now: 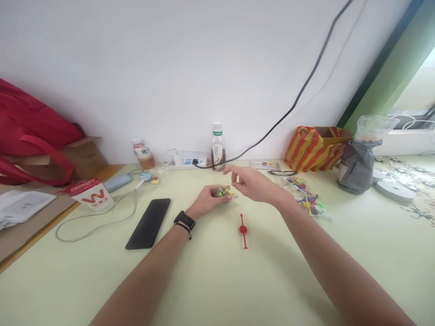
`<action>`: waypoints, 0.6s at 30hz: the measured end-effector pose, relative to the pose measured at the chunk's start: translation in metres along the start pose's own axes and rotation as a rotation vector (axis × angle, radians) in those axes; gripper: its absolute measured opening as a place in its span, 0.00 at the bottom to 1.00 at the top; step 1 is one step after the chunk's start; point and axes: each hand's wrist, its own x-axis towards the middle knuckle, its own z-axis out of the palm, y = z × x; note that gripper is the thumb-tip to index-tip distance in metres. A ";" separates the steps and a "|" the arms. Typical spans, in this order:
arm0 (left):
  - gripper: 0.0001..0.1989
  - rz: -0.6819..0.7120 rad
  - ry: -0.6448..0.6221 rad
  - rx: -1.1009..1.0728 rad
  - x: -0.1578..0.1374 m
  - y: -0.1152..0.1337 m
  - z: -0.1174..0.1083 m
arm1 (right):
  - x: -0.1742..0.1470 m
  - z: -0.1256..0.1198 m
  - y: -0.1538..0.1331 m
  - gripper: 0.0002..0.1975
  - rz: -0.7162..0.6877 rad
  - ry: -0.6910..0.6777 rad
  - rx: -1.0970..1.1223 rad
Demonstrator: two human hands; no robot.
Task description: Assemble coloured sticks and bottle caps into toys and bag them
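My left hand (pixel 208 200) is closed around a small bunch of coloured plastic pieces (pixel 224 192), yellow, green and blue, which seem to be in a clear bag. Its palm side is partly hidden. Just above and to the right, my right hand (pixel 249 183) hovers with bent fingers. Its thumb and forefinger are apart, with nothing visible between them. Closer to me, a red arrow spinner (pixel 243 230) with a round middle lies on the table (pixel 217 280), pointing away from me.
Clear bags of coloured pieces (pixel 307 203) lie right of my right hand. A black phone (pixel 148 224) is left of my left wrist. Behind stand a tea bottle (pixel 218 149) and a power strip (pixel 190 160). A black cable (pixel 295 102) hangs across. A striped bag (pixel 306 149) stands right.
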 end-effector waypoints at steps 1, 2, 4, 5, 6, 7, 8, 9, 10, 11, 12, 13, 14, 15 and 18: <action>0.22 -0.004 -0.016 -0.001 0.000 0.000 0.000 | 0.001 0.000 0.000 0.22 0.010 0.036 -0.013; 0.22 -0.010 -0.037 0.005 0.000 0.000 0.000 | 0.002 0.000 -0.001 0.21 0.014 0.086 -0.026; 0.23 -0.022 -0.047 0.015 0.001 -0.002 -0.001 | 0.001 -0.005 -0.005 0.18 0.001 0.182 -0.036; 0.23 -0.024 -0.035 0.015 0.001 -0.003 -0.001 | 0.000 -0.008 -0.008 0.16 -0.018 0.188 -0.024; 0.23 -0.022 -0.026 0.013 0.001 -0.004 -0.002 | -0.002 -0.011 -0.010 0.15 -0.046 0.141 0.005; 0.23 -0.016 -0.024 0.009 0.002 -0.006 -0.003 | -0.004 -0.013 -0.011 0.14 -0.079 0.039 0.047; 0.22 -0.009 -0.031 0.002 0.002 -0.007 -0.004 | -0.006 -0.014 -0.012 0.15 -0.107 -0.098 0.091; 0.22 0.000 -0.042 -0.008 0.002 -0.008 -0.004 | -0.007 -0.013 -0.011 0.15 -0.118 -0.250 0.127; 0.21 0.005 -0.049 -0.020 0.003 -0.010 -0.005 | -0.009 -0.009 -0.010 0.16 -0.107 -0.388 0.146; 0.21 0.004 -0.053 -0.032 0.003 -0.012 -0.005 | -0.009 -0.004 -0.008 0.16 -0.074 -0.497 0.147; 0.20 -0.001 -0.053 -0.043 0.004 -0.014 -0.005 | -0.009 0.003 -0.006 0.16 -0.026 -0.575 0.133; 0.20 -0.008 -0.052 -0.052 0.005 -0.015 -0.005 | -0.008 0.010 -0.004 0.15 0.018 -0.625 0.109; 0.21 -0.012 -0.048 -0.056 0.005 -0.016 -0.005 | -0.007 0.016 -0.003 0.14 0.048 -0.673 0.091; 0.21 -0.015 -0.046 -0.056 0.006 -0.017 -0.005 | -0.005 0.022 -0.002 0.12 0.056 -0.712 0.080; 0.22 -0.005 -0.035 -0.034 0.006 -0.018 -0.005 | -0.002 0.030 -0.003 0.09 0.036 -0.772 0.063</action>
